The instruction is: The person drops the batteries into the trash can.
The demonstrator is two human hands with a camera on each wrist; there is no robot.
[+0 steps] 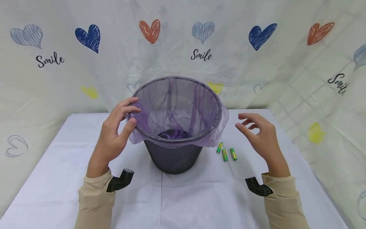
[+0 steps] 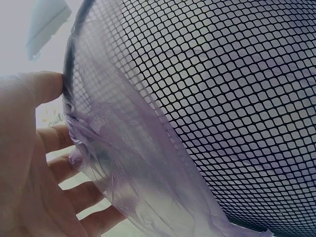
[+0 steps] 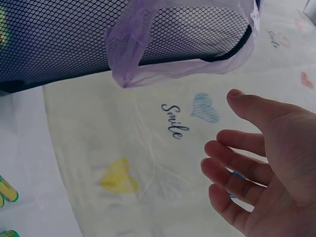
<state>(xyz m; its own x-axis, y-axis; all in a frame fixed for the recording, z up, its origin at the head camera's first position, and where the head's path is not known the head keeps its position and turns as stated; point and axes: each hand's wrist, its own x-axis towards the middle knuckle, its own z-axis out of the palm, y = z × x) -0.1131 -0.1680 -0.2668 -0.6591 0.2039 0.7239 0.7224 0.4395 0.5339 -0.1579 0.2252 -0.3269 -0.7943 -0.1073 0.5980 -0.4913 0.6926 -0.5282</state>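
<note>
A black mesh wastebasket (image 1: 174,159) stands on the table, lined with a thin purple trash bag (image 1: 217,135) folded out over its rim. My left hand (image 1: 113,130) rests against the left side of the rim, its fingers fairly straight and spread. In the left wrist view the thumb (image 2: 48,88) touches the rim, while the other fingers lie by the overhanging bag. To the right of the basket my right hand (image 1: 260,135) hovers apart from it, fingers loosely bent and holding nothing. Green-and-yellow batteries (image 1: 224,155) lie between the basket and that hand.
A white cloth covers the table (image 1: 188,203). Behind and beside it hangs a pale curtain (image 1: 171,60) printed with hearts and "Smile". Each sleeve carries a black wrist mount, one on the left (image 1: 120,180) and one on the right.
</note>
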